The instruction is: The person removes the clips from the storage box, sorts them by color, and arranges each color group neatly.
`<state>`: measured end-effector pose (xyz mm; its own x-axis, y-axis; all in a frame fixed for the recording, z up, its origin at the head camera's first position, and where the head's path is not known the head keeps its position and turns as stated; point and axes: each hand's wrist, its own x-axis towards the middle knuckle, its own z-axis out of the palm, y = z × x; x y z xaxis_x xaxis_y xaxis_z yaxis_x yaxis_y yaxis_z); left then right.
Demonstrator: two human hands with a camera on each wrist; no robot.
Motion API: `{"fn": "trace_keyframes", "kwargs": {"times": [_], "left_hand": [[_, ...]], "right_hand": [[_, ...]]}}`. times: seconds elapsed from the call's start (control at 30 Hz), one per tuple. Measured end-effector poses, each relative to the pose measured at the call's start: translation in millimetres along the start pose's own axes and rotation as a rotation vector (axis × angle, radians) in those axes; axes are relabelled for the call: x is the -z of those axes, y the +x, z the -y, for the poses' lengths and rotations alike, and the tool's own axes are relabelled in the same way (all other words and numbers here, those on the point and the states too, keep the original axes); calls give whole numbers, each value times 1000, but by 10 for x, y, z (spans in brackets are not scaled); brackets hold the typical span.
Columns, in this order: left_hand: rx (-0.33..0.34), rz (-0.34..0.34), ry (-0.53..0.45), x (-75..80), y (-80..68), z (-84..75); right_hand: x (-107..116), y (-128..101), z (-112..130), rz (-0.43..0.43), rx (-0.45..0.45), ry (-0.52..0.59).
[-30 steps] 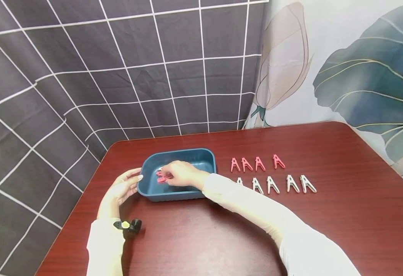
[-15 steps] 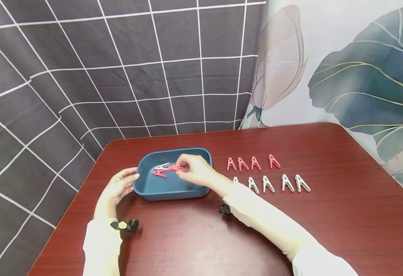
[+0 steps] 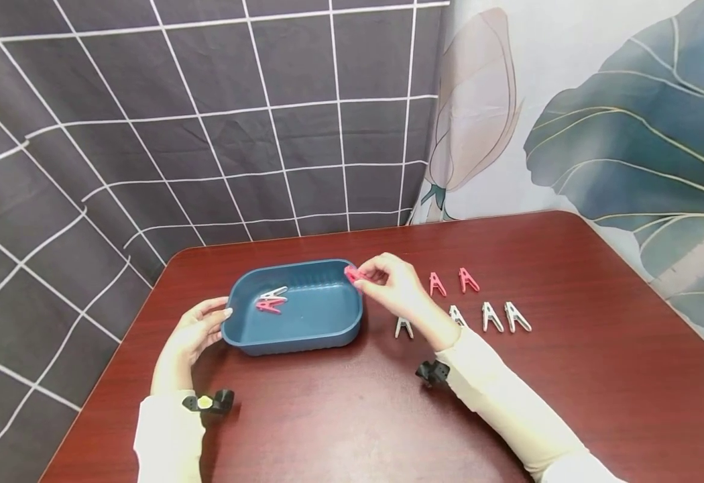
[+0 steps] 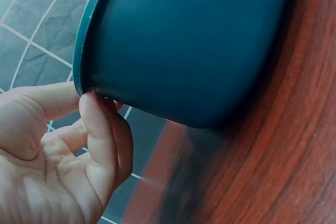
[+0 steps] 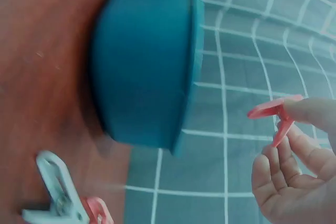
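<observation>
A blue plastic basin (image 3: 294, 345) stands on the table, with one white clothespin (image 3: 275, 293) and one pink clothespin (image 3: 270, 306) lying inside towards its left end. At that end, my left hand (image 3: 198, 330) holds the rim with its fingertips; the left wrist view has the thumb and fingers (image 4: 100, 129) meeting at the lip. Over the basin's right edge, my right hand (image 3: 395, 285) pinches another pink clothespin (image 3: 355, 274) between thumb and fingers. In the right wrist view that pink clothespin (image 5: 278, 111) is raised off the table.
To the right on the red-brown table (image 3: 352, 416) lie a row of pink clothespins (image 3: 468, 280) and a nearer row of white clothespins (image 3: 517, 316), partly hidden by my right arm. A grey checked cloth (image 3: 279, 134) hangs behind the table.
My right hand has lifted the pink clothespin out of the basin and moved right, past its right edge. My left hand stays at the rim. The head view has shifted slightly.
</observation>
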<state>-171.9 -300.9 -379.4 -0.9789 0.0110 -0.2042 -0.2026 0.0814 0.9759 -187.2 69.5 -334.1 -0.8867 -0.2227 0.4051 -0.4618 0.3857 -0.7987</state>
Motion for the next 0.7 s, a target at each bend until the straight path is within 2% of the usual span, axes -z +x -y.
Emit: {"fn": "trace_keyframes", "kwargs": {"times": [0.37,0.53,0.7], "left_hand": [[8,-7,60,15,25,-36],[21,-5,45,21,28,-46],[34,-13,33,17,12,-26]], "right_hand": [[623,167,-160,-54,-202,39],[906,181,-278,-52,-255,-8],[1124,169,-432,-41,-350,-38]]}}
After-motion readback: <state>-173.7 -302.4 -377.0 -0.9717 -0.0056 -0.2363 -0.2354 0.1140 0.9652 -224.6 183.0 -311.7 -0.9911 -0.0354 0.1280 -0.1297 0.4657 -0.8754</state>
